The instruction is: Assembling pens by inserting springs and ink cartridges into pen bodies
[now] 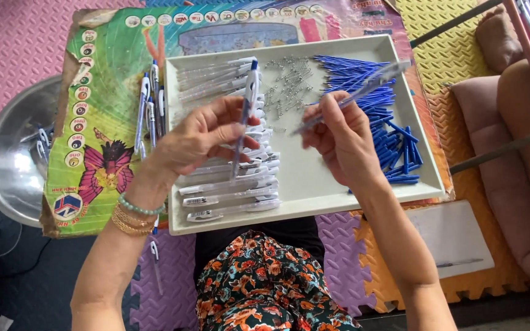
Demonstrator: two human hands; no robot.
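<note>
My left hand (200,136) holds a clear pen with a blue tip (246,104) upright over a white tray (314,190). In my right hand (338,132) a second pen part, a clear barrel with a blue refill (363,89), points up to the right. Under my left hand lie rows of white pen barrels (231,190). A heap of small metal springs (289,86) sits in the tray's middle back. Blue refills and caps (394,129) are piled along the tray's right side.
The tray rests on a colourful printed board (99,147), with finished pens (150,110) lying left of the tray. A metal bowl (13,159) holding a few pens is at far left. Foam floor mats, a pink cushion (510,171) and a white sheet (455,236) lie to the right.
</note>
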